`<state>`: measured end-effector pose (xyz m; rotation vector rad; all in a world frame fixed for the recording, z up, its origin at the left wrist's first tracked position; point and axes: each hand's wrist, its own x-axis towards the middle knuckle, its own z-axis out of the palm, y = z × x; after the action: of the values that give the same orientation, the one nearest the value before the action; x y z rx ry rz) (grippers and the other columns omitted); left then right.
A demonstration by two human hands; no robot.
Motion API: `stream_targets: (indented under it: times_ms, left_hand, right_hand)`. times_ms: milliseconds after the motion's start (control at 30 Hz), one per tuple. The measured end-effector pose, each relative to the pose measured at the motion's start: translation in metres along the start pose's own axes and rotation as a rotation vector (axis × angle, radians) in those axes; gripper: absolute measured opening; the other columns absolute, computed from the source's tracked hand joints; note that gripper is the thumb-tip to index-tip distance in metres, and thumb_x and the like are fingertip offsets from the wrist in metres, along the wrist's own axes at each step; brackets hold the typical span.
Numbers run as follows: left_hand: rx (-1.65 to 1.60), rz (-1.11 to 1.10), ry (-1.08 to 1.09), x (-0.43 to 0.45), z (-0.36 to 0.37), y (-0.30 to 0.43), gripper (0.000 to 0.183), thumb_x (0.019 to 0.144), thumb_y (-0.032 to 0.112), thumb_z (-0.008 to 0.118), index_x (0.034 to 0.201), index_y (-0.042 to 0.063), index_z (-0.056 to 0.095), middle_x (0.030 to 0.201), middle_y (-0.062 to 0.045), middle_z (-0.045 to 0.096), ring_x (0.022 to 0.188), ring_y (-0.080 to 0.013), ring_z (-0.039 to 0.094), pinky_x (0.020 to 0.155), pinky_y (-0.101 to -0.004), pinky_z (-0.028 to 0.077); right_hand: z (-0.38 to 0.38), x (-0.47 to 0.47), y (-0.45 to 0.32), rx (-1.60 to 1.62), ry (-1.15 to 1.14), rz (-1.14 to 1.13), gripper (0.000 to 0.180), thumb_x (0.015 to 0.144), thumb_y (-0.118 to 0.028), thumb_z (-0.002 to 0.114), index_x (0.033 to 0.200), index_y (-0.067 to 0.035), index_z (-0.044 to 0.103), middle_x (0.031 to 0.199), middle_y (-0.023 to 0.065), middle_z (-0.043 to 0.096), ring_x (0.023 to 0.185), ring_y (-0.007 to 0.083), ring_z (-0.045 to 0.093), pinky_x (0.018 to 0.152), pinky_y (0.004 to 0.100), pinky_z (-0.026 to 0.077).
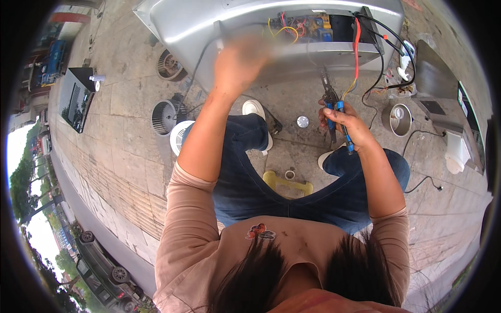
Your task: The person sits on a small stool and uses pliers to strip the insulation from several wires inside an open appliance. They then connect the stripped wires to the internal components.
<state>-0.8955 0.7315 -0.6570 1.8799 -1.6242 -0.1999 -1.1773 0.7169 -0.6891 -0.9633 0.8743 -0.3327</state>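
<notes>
Before me lies a large stainless-steel appliance housing (188, 29), apparently a range hood. Its wiring compartment (346, 29) is uncovered, showing a circuit board (323, 29) and coloured wires. My left hand (240, 62) is over the housing's near edge, left of the compartment; blur hides its fingers and anything in them. In my right hand (344, 121) are pliers (328, 90) with blue-and-black handles, their long jaws pointing toward the housing. A red sleeved wire bundle (357, 51) hangs from the compartment, its yellow and blue wire ends close to my right hand.
Two squirrel-cage fan wheels (163, 117) stand on the paving at left, near a white round grille (182, 137). Between my feet are a small round disc (302, 121) and a yellow stool (287, 184). A metal cup (397, 119) and another steel housing (438, 78) sit at right.
</notes>
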Motion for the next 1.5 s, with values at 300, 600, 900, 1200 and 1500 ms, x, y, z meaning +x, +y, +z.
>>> stream_targets:
  times_ms: [300, 600, 900, 1200, 1500]
  left_hand:
    - [-0.074, 0.011, -0.322, -0.007, 0.01, 0.016, 0.023, 0.082, 0.03, 0.069, 0.098, 0.013, 0.07, 0.083, -0.008, 0.069, 0.07, -0.0252, 0.065, 0.061, -0.0337, 0.05]
    - [-0.119, 0.39, -0.493, -0.025, 0.016, 0.041, 0.018, 0.081, 0.023, 0.07, 0.091, 0.008, 0.07, 0.086, -0.009, 0.068, 0.075, -0.0291, 0.063, 0.063, -0.0364, 0.05]
    - [0.015, 0.382, -0.489, -0.025, 0.013, 0.047, 0.023, 0.078, 0.029, 0.072, 0.09, 0.009, 0.072, 0.076, -0.008, 0.064, 0.069, -0.0284, 0.061, 0.058, -0.0374, 0.047]
    - [-0.278, 0.505, -0.127, -0.03, 0.015, 0.07, 0.02, 0.075, 0.017, 0.074, 0.092, 0.009, 0.067, 0.091, -0.007, 0.06, 0.07, -0.0254, 0.062, 0.06, -0.0334, 0.049]
    - [-0.304, 0.211, -0.226, -0.032, 0.013, 0.068, 0.016, 0.083, 0.012, 0.07, 0.094, 0.002, 0.064, 0.078, -0.006, 0.063, 0.069, -0.0166, 0.06, 0.059, -0.0286, 0.047]
  right_hand:
    - [-0.003, 0.007, -0.002, 0.223, -0.034, -0.174, 0.045, 0.084, -0.025, 0.066, 0.117, 0.002, 0.051, 0.097, 0.0097, 0.062, 0.084, 0.0174, 0.058, 0.077, 0.0332, 0.046]
    - [0.013, 0.015, -0.02, 0.415, -0.147, -0.424, 0.051, 0.08, -0.02, 0.066, 0.123, 0.002, 0.049, 0.12, 0.0186, 0.057, 0.088, 0.021, 0.058, 0.084, 0.0362, 0.045]
    - [0.018, 0.001, -0.023, 0.232, -0.148, -0.459, 0.056, 0.077, -0.02, 0.067, 0.124, 0.002, 0.046, 0.11, 0.0143, 0.058, 0.09, 0.0209, 0.056, 0.085, 0.0363, 0.044]
    - [0.013, 0.005, -0.017, 0.535, -0.124, -0.373, 0.05, 0.08, -0.018, 0.063, 0.122, 0.004, 0.047, 0.104, 0.0147, 0.058, 0.094, 0.0257, 0.057, 0.086, 0.0398, 0.043]
    - [0.007, -0.001, -0.023, 0.383, -0.078, -0.449, 0.055, 0.079, -0.023, 0.066, 0.123, 0.003, 0.046, 0.102, 0.0125, 0.058, 0.091, 0.0227, 0.058, 0.086, 0.037, 0.043]
